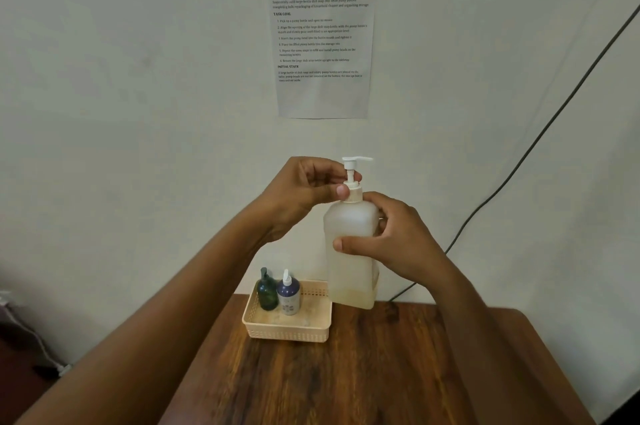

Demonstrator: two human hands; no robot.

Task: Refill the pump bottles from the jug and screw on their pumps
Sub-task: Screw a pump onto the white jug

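A large frosted white pump bottle (pixel 349 272) is held up above the far edge of the table, upright, with a little yellowish liquid at its bottom. My right hand (pixel 391 244) is wrapped around its body from the right. My left hand (pixel 308 189) pinches the white pump (pixel 353 178) at its collar on the bottle's neck; the nozzle points right. In a beige basket (pixel 287 332) stand a dark green pump bottle (pixel 267 291) and a purple pump bottle (pixel 288 294), both with pumps on.
The wooden table (pixel 363 372) stands against a pale wall. A printed task sheet (pixel 322 39) hangs on the wall above. A dark cable (pixel 540 144) runs down the wall at the right, behind the table.
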